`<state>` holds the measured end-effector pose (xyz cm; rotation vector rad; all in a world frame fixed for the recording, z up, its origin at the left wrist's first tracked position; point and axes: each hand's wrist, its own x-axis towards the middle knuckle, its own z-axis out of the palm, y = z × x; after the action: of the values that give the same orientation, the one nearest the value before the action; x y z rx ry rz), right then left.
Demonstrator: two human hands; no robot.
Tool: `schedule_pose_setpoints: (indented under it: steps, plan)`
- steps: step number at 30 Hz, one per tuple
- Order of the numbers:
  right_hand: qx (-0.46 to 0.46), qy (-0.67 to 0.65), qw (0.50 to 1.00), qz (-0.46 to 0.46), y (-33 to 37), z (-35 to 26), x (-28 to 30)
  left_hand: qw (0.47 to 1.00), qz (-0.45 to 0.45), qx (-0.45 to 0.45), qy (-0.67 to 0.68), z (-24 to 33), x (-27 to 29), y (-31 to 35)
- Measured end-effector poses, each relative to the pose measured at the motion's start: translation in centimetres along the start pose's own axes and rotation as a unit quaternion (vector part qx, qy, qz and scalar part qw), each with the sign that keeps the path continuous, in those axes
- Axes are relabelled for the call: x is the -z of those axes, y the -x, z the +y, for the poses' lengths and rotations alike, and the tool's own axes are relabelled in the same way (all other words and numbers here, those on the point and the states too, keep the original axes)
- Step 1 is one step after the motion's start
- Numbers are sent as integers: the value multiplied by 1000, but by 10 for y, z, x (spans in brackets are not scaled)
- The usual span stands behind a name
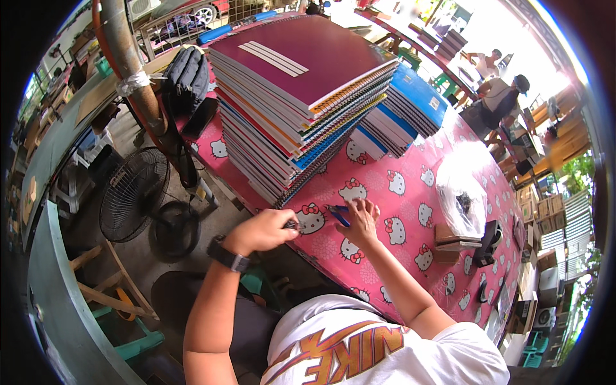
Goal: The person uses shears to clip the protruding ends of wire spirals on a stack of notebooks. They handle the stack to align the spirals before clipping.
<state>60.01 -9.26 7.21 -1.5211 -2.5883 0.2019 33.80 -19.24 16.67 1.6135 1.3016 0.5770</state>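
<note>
My left hand [264, 231], with a black watch on its wrist, is closed at the table's near edge, just below the tall notebook stack. A small dark thing [292, 225] shows at its fingertips, too small to name. My right hand [361, 221] lies palm down on the pink cloth, its fingers spread. Blue-handled pliers [340, 217] rest between its thumb and forefinger, their handles partly covered by the hand. Beyond both hands rises the stack of spiral-bound notebooks [314, 61], topped by a maroon cover, with its coils facing right.
Blue spiral notebooks [417, 96] stand behind the stack. To the right are a clear plastic bag [461, 199], small boards [454, 239] and a black tool [489, 242]. A black bag [187, 76] hangs by a rusty post [131, 64]. A fan [135, 192] stands left. People work far right.
</note>
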Motion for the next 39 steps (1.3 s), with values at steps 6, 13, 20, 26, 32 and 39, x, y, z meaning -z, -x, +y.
schedule_pose_setpoints:
  steps: [6,13,20,26,32,39]
  plan:
    - [-190,-818,475,-265,10,-61,31,942,185,-154,-235,14,-78,-31]
    - [-217,-864,260,-371,23,0,-7,934,220,-196,-202,50,-79,-33]
    - [-208,-825,512,117,-15,158,86,952,189,-146,-189,31,-51,-18]
    - [-402,-632,503,430,15,318,130,950,200,-169,-171,37,-46,-19]
    - [-205,-410,844,279,-2,177,50,960,218,16,-173,33,-15,-7]
    - [22,-61,998,-24,21,10,-4,913,349,114,-178,2,-7,2]
